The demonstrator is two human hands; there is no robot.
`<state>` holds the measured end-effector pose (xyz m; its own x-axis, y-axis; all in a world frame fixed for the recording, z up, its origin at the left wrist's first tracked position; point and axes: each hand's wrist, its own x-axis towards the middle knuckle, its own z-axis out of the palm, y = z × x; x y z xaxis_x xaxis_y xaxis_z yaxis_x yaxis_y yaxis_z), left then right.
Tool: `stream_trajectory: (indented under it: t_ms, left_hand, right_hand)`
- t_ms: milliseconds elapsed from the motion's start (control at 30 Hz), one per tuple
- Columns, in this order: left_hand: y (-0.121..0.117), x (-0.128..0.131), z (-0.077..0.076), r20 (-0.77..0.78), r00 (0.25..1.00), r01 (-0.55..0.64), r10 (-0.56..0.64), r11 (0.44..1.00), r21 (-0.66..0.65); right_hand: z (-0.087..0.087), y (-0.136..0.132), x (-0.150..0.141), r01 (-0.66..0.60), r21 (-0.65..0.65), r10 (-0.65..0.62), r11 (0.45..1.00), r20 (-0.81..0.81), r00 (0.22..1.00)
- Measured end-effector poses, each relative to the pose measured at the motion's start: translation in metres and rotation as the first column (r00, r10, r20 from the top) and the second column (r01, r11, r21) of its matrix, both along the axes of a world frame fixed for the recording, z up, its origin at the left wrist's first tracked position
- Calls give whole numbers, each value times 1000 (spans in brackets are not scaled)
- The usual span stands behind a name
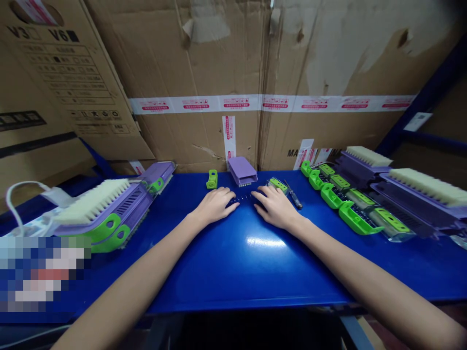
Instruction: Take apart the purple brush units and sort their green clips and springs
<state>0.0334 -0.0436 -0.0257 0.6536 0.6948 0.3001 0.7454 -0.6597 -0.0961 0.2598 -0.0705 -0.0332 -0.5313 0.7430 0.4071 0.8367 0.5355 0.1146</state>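
My left hand (215,205) lies palm down on the blue table, fingers stretched out and thumb apart. Opposite it, my right hand (274,206) rests with its fingers spread. A thin dark coiled spring (242,198) lies between my fingertips; whether they press on its ends I cannot tell. Just beyond stands a purple housing (242,168), hollow at its near end, with pale bristles below. A green end piece with holes (212,179) is behind my left hand. Behind my right hand are a clear part with a green top (278,184) and a small screwdriver (294,196).
Purple brushes with pale bristles (98,199) are stacked at left, near a white cable (14,194). On the right are a row of green end pieces (355,218), clear green-topped parts (392,223) and purple brush bodies (423,204). Cardboard (204,63) walls the back.
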Motion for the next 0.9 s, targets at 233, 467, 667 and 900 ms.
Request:
stream_trajectory:
  t_ms: [233,467,667,900]
  left_hand:
    - [0,-2,0,10,1000,-1,1,1000,13]
    - [5,-9,5,45,999,-28,25,998,62]
    - [18,-25,5,98,995,-23,4,980,195]
    - [26,-40,12,105,991,-112,81,935,336]
  right_hand:
    - [-3,2,6,25,-33,-26,999,-22,999]
    - [-1,1,9,39,53,-37,998,-43,998]
    - [-1,0,10,38,77,-33,996,-61,998]
    - [2,-2,9,40,61,-37,997,-58,998]
